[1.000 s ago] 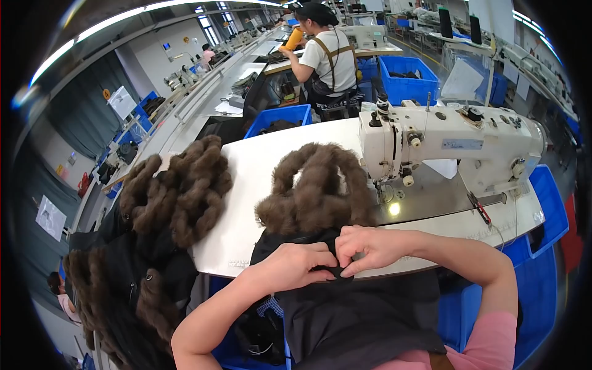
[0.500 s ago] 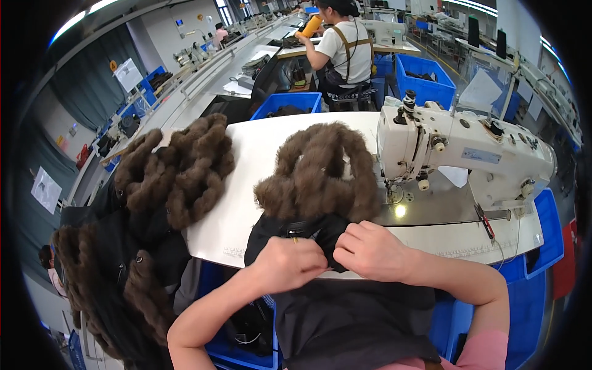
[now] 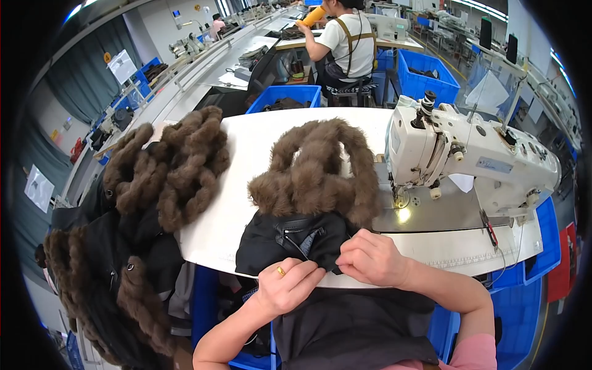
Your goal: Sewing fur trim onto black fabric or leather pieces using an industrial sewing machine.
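My left hand (image 3: 290, 283), with a gold ring, and my right hand (image 3: 373, 259) pinch the lower edge of a black garment (image 3: 262, 246) at the table's front edge, fingertips close together. A zipper (image 3: 296, 240) with a small grey lining patch shows on the garment. Brown fur trim (image 3: 308, 179) attached to it lies looped above, on the white tabletop (image 3: 216, 246). To the right stands a white sewing machine (image 3: 468, 154), its light on, with red-handled thread snips (image 3: 490, 231) beside it.
A pile of fur-trimmed black garments (image 3: 142, 197) is at the left. Blue bins (image 3: 283, 92) stand behind, at the right (image 3: 425, 77) and below the table. A co-worker (image 3: 351, 49) sits ahead holding a yellow cone. A dark cloth (image 3: 351, 327) covers my lap.
My hands have shifted along the garment's edge, the left turning over and slightly lower. More of the zipper shows. The view has shifted, so the machine appears further right.
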{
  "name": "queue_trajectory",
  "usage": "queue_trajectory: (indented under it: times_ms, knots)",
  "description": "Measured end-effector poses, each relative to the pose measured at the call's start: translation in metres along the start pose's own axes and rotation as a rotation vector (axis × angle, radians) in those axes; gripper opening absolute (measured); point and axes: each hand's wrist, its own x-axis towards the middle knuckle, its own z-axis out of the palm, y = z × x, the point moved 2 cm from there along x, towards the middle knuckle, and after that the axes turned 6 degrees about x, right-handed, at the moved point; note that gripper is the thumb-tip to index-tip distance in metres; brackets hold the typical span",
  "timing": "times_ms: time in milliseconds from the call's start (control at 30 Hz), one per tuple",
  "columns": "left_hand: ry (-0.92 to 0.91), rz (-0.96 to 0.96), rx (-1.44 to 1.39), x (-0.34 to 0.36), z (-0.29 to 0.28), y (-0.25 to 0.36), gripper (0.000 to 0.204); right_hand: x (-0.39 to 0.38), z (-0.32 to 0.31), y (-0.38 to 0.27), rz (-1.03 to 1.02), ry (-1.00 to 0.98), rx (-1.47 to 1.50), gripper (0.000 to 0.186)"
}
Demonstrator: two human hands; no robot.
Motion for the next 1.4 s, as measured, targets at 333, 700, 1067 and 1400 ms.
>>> queue_trajectory:
  times_ms: [333,700,1067,1400]
  knots:
    - [-0.013,-0.052,0.052,0.002,-0.003,-0.003,0.028,0.013,0.001,0.006,0.106,-0.187,-0.018,0.025]
    - [-0.775,-0.296,-0.435,0.061,-0.005,-0.012,0.076,0.005,-0.014,0.020,0.393,-0.317,0.592,0.010]
    - [-0.401,-0.053,-0.240,0.042,-0.011,-0.008,0.048,-0.024,-0.029,0.008,0.604,0.017,1.123,0.017]
    - [-0.412,-0.058,-0.363,0.040,-0.006,-0.027,0.020,0.007,-0.041,-0.015,0.373,-0.273,0.526,0.013]
